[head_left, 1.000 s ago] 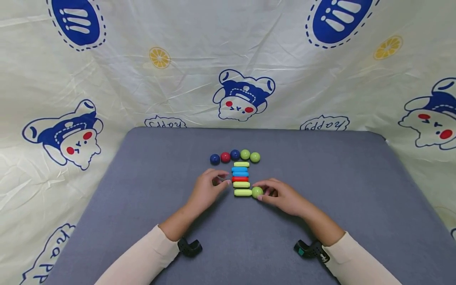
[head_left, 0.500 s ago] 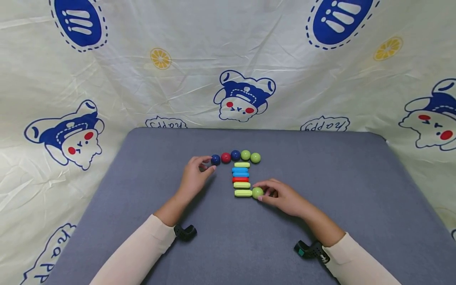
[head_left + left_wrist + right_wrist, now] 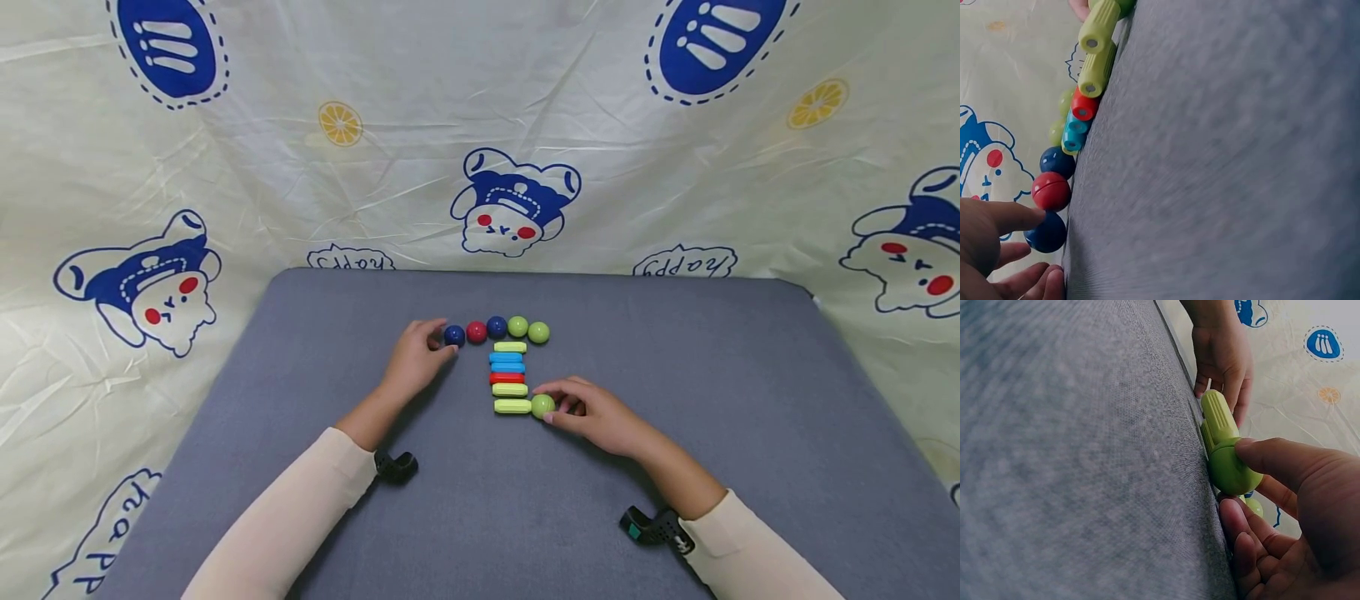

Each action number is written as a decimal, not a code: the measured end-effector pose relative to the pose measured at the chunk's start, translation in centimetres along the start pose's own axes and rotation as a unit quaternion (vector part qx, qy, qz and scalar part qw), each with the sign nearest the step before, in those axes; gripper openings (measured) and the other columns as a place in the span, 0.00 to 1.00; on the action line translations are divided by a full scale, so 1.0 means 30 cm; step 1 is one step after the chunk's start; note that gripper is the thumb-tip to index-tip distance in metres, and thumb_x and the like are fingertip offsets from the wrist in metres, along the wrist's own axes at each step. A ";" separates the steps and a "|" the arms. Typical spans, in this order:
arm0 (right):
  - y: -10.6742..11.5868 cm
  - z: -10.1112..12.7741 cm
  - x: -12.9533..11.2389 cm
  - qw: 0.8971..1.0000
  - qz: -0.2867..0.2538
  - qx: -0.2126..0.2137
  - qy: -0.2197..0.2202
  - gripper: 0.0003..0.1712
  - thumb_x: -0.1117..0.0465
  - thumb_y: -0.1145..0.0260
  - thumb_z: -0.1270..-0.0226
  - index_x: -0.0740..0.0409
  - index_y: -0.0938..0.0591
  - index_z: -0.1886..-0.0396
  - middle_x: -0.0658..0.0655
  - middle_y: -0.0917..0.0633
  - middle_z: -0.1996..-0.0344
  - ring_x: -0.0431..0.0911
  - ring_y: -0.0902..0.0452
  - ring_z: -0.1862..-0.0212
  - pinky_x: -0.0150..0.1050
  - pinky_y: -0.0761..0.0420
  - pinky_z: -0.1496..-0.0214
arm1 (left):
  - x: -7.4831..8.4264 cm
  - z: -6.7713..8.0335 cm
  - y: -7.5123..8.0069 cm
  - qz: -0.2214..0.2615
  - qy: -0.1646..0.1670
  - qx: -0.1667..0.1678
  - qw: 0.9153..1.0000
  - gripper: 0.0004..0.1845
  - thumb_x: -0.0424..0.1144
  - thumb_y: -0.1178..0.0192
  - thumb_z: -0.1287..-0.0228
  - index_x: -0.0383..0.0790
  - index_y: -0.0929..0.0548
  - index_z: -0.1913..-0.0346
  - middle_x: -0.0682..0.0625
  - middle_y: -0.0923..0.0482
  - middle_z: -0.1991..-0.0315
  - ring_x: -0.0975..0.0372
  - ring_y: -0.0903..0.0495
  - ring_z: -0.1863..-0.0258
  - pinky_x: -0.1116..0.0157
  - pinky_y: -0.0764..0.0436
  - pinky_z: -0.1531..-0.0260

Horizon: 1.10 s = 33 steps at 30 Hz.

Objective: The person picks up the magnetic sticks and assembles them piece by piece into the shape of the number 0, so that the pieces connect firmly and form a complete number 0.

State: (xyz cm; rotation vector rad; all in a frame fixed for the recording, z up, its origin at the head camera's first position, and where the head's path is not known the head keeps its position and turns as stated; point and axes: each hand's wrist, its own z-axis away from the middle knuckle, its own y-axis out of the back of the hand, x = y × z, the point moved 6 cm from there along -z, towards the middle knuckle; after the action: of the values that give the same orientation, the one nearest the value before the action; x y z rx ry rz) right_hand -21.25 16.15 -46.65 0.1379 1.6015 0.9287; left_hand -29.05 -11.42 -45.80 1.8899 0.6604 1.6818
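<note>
Pinching a dark blue ball (image 3: pixel 453 335) at frame centre, the left hand (image 3: pixel 414 360) works; the right hand (image 3: pixel 592 412) grips a green ball (image 3: pixel 542 406) joined to one green rod (image 3: pixel 512 407) (remaining rods and balls look unconnected).

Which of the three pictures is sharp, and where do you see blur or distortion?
Head view: evenly lit and sharp, soft shadows only under the hands; the table edge bows from the wide lens. Left wrist view: grey cloth smeared, the dark blue ball fairly clear. Right wrist view: near cloth out of focus, the green ball sharper.
</note>
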 end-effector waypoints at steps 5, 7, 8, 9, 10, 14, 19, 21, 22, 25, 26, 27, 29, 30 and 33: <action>0.001 0.000 0.000 1.000 0.001 0.002 0.000 0.19 0.55 0.31 0.30 0.45 0.17 0.41 0.52 0.20 0.56 0.42 0.25 0.59 0.34 0.25 0.57 | 0.003 -0.021 -0.004 -0.006 -0.001 -0.031 1.000 0.29 0.40 0.32 0.35 0.40 0.23 0.32 0.40 0.21 0.41 0.52 0.19 0.49 0.54 0.20 0.47; 0.002 0.000 0.000 1.000 0.003 0.002 0.000 0.19 0.55 0.31 0.30 0.45 0.17 0.41 0.52 0.20 0.56 0.42 0.26 0.59 0.34 0.25 0.57 | 0.005 -0.024 -0.005 -0.012 -0.002 -0.039 0.999 0.28 0.41 0.32 0.34 0.41 0.23 0.32 0.40 0.21 0.40 0.52 0.19 0.48 0.53 0.20 0.45; 0.002 0.000 0.000 1.000 0.004 0.003 0.000 0.19 0.55 0.31 0.30 0.44 0.17 0.41 0.52 0.20 0.56 0.41 0.26 0.59 0.33 0.25 0.57 | 0.006 -0.024 -0.006 -0.016 -0.002 -0.042 0.999 0.28 0.41 0.32 0.34 0.42 0.22 0.32 0.41 0.21 0.40 0.52 0.19 0.47 0.53 0.20 0.45; 0.002 0.000 0.000 1.000 0.005 0.003 0.000 0.19 0.55 0.31 0.30 0.44 0.17 0.41 0.52 0.20 0.56 0.41 0.26 0.59 0.33 0.25 0.57 | 0.007 -0.024 -0.006 -0.017 -0.002 -0.045 0.999 0.27 0.41 0.32 0.33 0.42 0.22 0.32 0.41 0.20 0.41 0.52 0.19 0.47 0.53 0.20 0.44; 0.003 0.000 0.000 1.000 0.006 0.004 0.000 0.19 0.55 0.31 0.30 0.44 0.17 0.41 0.52 0.20 0.56 0.41 0.26 0.59 0.33 0.25 0.57 | 0.008 -0.024 -0.006 -0.018 -0.001 -0.047 0.999 0.26 0.41 0.33 0.33 0.42 0.21 0.33 0.41 0.20 0.41 0.52 0.19 0.47 0.53 0.21 0.44; 0.002 0.000 -0.001 1.000 0.006 0.005 0.001 0.19 0.55 0.31 0.30 0.44 0.17 0.41 0.52 0.20 0.55 0.41 0.26 0.59 0.33 0.25 0.56 | 0.009 -0.023 -0.006 -0.016 -0.006 -0.048 0.999 0.23 0.40 0.32 0.34 0.42 0.18 0.37 0.41 0.18 0.46 0.52 0.19 0.49 0.53 0.20 0.47; 0.001 0.000 -0.001 1.000 0.003 0.005 0.000 0.19 0.56 0.31 0.30 0.45 0.17 0.41 0.52 0.20 0.55 0.42 0.26 0.59 0.34 0.25 0.57 | 0.004 -0.014 -0.003 -0.004 -0.008 -0.048 0.999 0.21 0.39 0.31 0.35 0.40 0.16 0.40 0.42 0.18 0.51 0.53 0.19 0.53 0.55 0.20 0.51; 0.001 -0.001 -0.002 1.000 0.002 0.005 0.000 0.19 0.56 0.31 0.30 0.45 0.17 0.41 0.52 0.20 0.55 0.42 0.26 0.59 0.34 0.25 0.57 | 0.003 -0.006 -0.002 -0.004 -0.008 -0.051 0.999 0.20 0.39 0.31 0.35 0.40 0.16 0.41 0.42 0.18 0.52 0.54 0.19 0.54 0.57 0.20 0.53; 0.001 -0.001 -0.002 1.000 0.001 0.005 0.000 0.19 0.56 0.31 0.30 0.45 0.17 0.41 0.52 0.20 0.55 0.42 0.26 0.59 0.34 0.25 0.57 | 0.004 -0.001 -0.001 -0.004 -0.008 -0.052 0.999 0.20 0.39 0.31 0.35 0.40 0.16 0.41 0.43 0.18 0.52 0.54 0.20 0.55 0.57 0.20 0.54; 0.001 -0.002 -0.002 1.000 -0.001 0.005 0.000 0.19 0.56 0.31 0.30 0.46 0.17 0.41 0.52 0.20 0.55 0.42 0.26 0.59 0.34 0.25 0.57 | 0.009 0.015 0.005 -0.006 -0.008 -0.057 0.998 0.19 0.40 0.31 0.36 0.41 0.15 0.43 0.43 0.18 0.53 0.56 0.20 0.56 0.59 0.21 0.56; 0.000 -0.002 -0.002 1.000 -0.001 0.005 0.001 0.19 0.56 0.31 0.30 0.45 0.17 0.41 0.52 0.20 0.55 0.42 0.26 0.59 0.34 0.25 0.57 | 0.011 0.021 0.006 -0.007 -0.008 -0.060 0.998 0.18 0.40 0.30 0.36 0.41 0.15 0.44 0.44 0.18 0.54 0.56 0.20 0.57 0.60 0.21 0.57; 0.000 -0.003 -0.002 1.000 -0.002 0.004 0.001 0.19 0.56 0.31 0.30 0.45 0.17 0.41 0.52 0.20 0.55 0.42 0.26 0.59 0.34 0.25 0.57 | 0.013 0.027 0.007 -0.007 -0.008 -0.062 0.998 0.18 0.40 0.30 0.36 0.41 0.15 0.45 0.44 0.18 0.54 0.57 0.20 0.58 0.61 0.22 0.58; -0.001 -0.003 -0.001 1.000 -0.001 0.005 0.002 0.19 0.56 0.31 0.30 0.46 0.17 0.41 0.52 0.20 0.55 0.42 0.26 0.59 0.34 0.25 0.57 | 0.014 0.039 0.006 -0.010 -0.008 -0.068 0.998 0.17 0.41 0.30 0.37 0.42 0.14 0.46 0.45 0.18 0.55 0.58 0.20 0.58 0.63 0.22 0.59; -0.001 -0.004 -0.001 1.000 -0.001 0.005 0.003 0.19 0.56 0.31 0.30 0.46 0.17 0.41 0.52 0.20 0.55 0.42 0.26 0.59 0.34 0.25 0.57 | 0.016 0.045 0.005 -0.010 -0.008 -0.071 0.997 0.17 0.41 0.29 0.37 0.43 0.14 0.46 0.45 0.18 0.55 0.58 0.20 0.59 0.63 0.22 0.60; -0.002 -0.005 0.000 1.000 -0.001 0.006 0.005 0.19 0.56 0.31 0.30 0.46 0.17 0.41 0.52 0.20 0.56 0.42 0.26 0.59 0.33 0.25 0.57 | 0.019 0.065 0.001 -0.009 -0.008 -0.083 0.996 0.16 0.42 0.29 0.38 0.43 0.14 0.48 0.47 0.18 0.56 0.59 0.20 0.59 0.65 0.22 0.61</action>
State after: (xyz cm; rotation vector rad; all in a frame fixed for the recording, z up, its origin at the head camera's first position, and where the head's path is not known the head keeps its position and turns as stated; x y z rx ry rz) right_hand -21.34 16.05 -46.69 0.1404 1.6160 0.9203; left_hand -27.05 -11.19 -45.53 1.7743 0.5132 1.6541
